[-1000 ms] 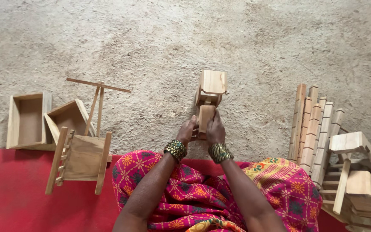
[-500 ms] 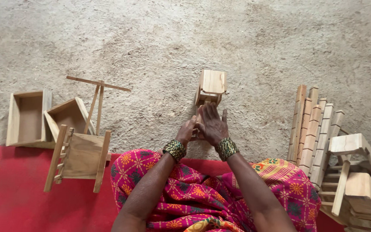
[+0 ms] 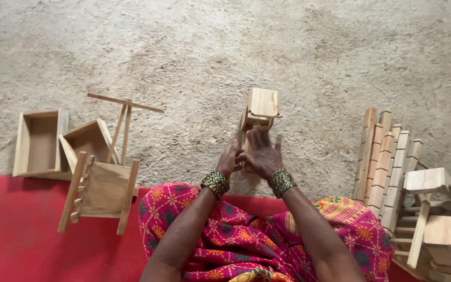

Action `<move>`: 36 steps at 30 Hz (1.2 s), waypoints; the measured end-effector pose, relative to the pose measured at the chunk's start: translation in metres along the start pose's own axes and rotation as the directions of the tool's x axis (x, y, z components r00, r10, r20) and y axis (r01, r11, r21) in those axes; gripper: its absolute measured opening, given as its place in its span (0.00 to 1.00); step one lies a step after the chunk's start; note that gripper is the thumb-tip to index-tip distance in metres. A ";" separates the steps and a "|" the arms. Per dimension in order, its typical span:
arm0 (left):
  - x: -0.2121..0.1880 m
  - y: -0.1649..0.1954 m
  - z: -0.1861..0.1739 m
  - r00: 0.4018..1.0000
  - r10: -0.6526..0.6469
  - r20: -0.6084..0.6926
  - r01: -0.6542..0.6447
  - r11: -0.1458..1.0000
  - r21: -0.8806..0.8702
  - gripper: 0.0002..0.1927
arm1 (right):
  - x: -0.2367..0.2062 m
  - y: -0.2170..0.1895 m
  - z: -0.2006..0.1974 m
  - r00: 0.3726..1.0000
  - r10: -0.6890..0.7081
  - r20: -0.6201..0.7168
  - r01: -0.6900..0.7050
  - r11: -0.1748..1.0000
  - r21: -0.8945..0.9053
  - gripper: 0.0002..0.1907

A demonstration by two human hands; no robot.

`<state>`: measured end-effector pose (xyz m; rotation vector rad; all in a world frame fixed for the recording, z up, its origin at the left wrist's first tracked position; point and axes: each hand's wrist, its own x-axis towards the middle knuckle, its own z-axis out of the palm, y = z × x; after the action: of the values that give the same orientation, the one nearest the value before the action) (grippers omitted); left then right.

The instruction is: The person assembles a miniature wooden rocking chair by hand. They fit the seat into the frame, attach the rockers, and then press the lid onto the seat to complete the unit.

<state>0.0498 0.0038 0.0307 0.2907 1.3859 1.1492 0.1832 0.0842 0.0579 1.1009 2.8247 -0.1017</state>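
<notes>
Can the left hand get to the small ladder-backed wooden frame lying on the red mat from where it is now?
Probably yes. The left hand rests at the wooden piece in front of the knees, and the ladder-backed frame lies to that side on the red mat with only bare mat and floor between.

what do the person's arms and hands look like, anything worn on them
Both forearms are bare, with no sleeves showing. The left hand has a stack of green and gold bangles at the wrist. The right hand has a similar green and gold stack. No gloves; rings cannot be made out. Below the arms lies pink cloth with orange and yellow flower patterns.
</notes>
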 end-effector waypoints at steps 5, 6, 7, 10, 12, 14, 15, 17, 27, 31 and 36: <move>0.002 -0.003 0.002 0.997 0.054 0.056 -0.050 0.997 -0.064 0.45 | -0.038 -0.006 0.009 0.954 -0.217 -0.207 0.216 0.976 -0.027 0.53; 0.002 -0.004 0.003 0.998 0.048 0.049 -0.046 0.998 -0.040 0.46 | -0.037 -0.003 0.008 0.969 -0.184 -0.164 0.179 0.983 -0.044 0.52; 0.002 -0.004 0.003 0.998 0.044 0.041 -0.043 0.999 -0.014 0.46 | -0.032 0.002 0.006 0.981 -0.151 -0.123 0.145 0.988 -0.062 0.52; 0.002 -0.003 0.002 0.998 0.049 0.049 -0.048 0.999 -0.006 0.47 | -0.005 0.005 0.001 0.993 0.038 0.111 -0.030 0.997 -0.075 0.50; 0.001 -0.001 -0.001 0.999 0.015 0.052 -0.015 1.000 -0.018 0.47 | 0.003 0.000 -0.003 0.998 0.037 0.059 -0.033 0.998 -0.061 0.51; 0.000 0.001 -0.001 0.999 0.018 0.051 -0.016 1.000 -0.027 0.47 | 0.000 -0.007 0.001 0.964 -0.117 -0.238 0.105 0.993 -0.059 0.53; 0.000 0.002 -0.001 0.998 0.036 0.046 -0.035 0.999 -0.029 0.47 | -0.007 -0.010 0.002 0.954 -0.161 -0.252 0.155 0.987 -0.043 0.53; -0.001 0.002 0.000 0.997 0.060 0.047 -0.058 0.997 -0.049 0.47 | -0.025 -0.014 0.004 0.927 -0.255 -0.275 0.262 0.965 -0.011 0.53; 0.000 -0.001 0.000 0.996 0.070 0.063 -0.066 0.996 -0.066 0.45 | -0.015 -0.012 0.013 0.984 -0.084 -0.154 0.074 0.995 -0.070 0.40; -0.001 0.001 0.007 0.992 0.107 0.069 -0.101 0.992 -0.078 0.44 | -0.061 -0.021 0.030 0.889 -0.087 -0.449 0.207 0.952 0.225 0.22; -0.005 -0.002 0.019 0.980 0.179 0.091 -0.201 0.861 0.466 0.43 | -0.047 -0.004 0.007 0.899 0.368 -0.236 -0.143 0.757 0.638 0.11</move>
<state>0.0683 0.0076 0.0365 0.8169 1.6152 0.9365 0.2152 0.0489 0.0568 1.7930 2.9698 -0.9477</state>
